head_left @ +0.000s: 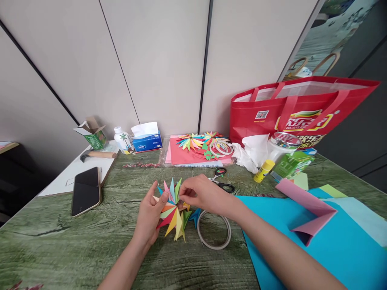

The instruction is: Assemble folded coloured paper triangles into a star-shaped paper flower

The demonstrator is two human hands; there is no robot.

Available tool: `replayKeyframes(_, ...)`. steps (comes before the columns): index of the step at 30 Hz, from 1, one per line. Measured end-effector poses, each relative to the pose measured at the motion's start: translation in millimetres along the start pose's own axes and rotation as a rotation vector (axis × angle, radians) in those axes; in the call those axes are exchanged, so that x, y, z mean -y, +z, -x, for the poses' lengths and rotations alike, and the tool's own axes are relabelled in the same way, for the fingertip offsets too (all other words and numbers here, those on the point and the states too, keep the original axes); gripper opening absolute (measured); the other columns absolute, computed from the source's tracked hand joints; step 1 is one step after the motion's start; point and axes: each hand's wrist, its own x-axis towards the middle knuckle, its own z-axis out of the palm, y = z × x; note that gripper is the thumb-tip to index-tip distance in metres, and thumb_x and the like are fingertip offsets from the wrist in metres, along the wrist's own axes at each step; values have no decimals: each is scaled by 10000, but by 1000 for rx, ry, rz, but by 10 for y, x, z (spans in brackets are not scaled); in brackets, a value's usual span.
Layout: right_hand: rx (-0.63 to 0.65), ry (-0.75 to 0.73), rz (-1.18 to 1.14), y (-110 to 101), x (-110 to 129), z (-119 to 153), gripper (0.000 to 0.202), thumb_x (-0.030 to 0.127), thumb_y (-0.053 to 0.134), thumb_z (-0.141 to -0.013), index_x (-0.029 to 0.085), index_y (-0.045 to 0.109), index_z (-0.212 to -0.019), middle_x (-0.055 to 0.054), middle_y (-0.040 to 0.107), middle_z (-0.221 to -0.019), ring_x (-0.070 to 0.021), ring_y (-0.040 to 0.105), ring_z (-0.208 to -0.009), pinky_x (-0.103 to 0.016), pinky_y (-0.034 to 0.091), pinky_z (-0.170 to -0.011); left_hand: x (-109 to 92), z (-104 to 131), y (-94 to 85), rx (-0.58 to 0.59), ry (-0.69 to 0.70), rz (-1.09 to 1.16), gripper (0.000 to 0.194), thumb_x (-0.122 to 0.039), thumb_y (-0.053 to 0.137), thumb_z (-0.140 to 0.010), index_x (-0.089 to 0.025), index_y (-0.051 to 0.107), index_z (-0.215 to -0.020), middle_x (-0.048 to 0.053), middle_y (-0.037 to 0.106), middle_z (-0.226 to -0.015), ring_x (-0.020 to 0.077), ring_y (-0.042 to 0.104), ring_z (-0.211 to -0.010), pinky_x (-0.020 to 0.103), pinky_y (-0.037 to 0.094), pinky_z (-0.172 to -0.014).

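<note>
A many-coloured folded-paper star (pixel 173 212) is held above the table in my left hand (pixel 147 220), thumb on its front and fingers around its left side. My right hand (pixel 203 194) pinches at the star's right side, by a light green point; the fingertips partly hide what lies between them. Below and right of the star lie folded paper pieces, one green (pixel 186 220) and one blue (pixel 195 217). Beside them a roll of tape (pixel 229 233) lies flat under my right wrist. Behind that wrist is a pair of black-handled scissors (pixel 226 187).
Coloured paper sheets (pixel 266 241) and a folded pink strip (pixel 311 205) lie right. Behind are finished paper stars (pixel 191 141), a glue stick (pixel 264 171), a red bag (pixel 254 117) and a tissue box (pixel 147 142). A phone (pixel 86 191) and a hammer (pixel 99 154) lie left.
</note>
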Motion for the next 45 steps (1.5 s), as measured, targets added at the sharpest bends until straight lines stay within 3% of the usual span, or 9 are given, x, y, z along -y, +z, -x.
replayKeyframes(10,-22,-27,155,34,-19,-20,150,111,504,-774,131,530,-628,31,497,-573,-59,365,-513,-184,236,-520,-24,15,16,6,-18,1,1026,-441,748,-509,-63,296,-1349,-147,285,-407,32,274,-352,153,215,-364)
replayKeyframes(19,35,-120,134,-71,0,26,106,152,488,-827,136,576,-770,-6,588,-696,-84,468,-620,-194,281,-573,40,-40,-42,65,-93,67,953,-430,762,-498,-107,383,-1311,-115,396,-430,49,370,-370,167,296,-395)
replayKeyframes(31,111,-58,359,-37,112,24,116,144,455,-851,127,503,-746,-30,548,-730,-101,436,-617,-221,253,-553,37,-21,-14,21,-40,44,983,-412,750,-531,-53,308,-1332,-147,307,-417,23,278,-353,145,261,-368)
replayKeyframes(45,143,-71,527,-18,116,20,142,229,446,-869,126,514,-801,-41,580,-783,-112,468,-604,-240,171,-501,62,-41,-23,30,-74,51,1054,-439,761,-494,-56,276,-1348,-133,351,-428,46,342,-368,171,323,-385)
